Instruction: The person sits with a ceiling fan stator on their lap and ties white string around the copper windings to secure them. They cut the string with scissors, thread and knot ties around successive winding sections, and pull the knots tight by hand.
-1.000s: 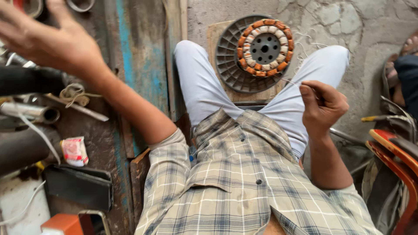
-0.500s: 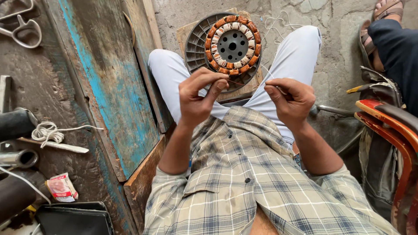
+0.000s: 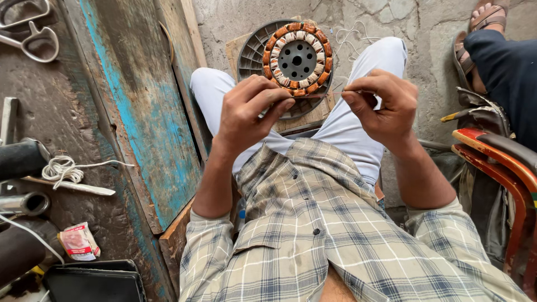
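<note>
My left hand (image 3: 246,114) and my right hand (image 3: 383,103) are raised together over my lap. Both pinch a thin reddish strip (image 3: 313,96) stretched between their fingertips. Just beyond the hands, a round motor stator (image 3: 296,59) with copper windings and white insulation lies on a grey slotted disc (image 3: 251,53), which rests on a wooden board (image 3: 305,117) between my knees. Loose white thread (image 3: 352,33) lies on the concrete floor behind it.
A worn blue-painted bench (image 3: 140,112) stands at my left, carrying scissors (image 3: 31,39), a coil of white string (image 3: 61,170), metal tubes (image 3: 22,204) and a small red packet (image 3: 78,241). At the right are a red chair (image 3: 498,162) and another person's sandalled foot (image 3: 484,17).
My left hand came back from the bench at far left to meet my right hand. Both hands rose and now hold the thin strip between them. The view tilted slightly.
</note>
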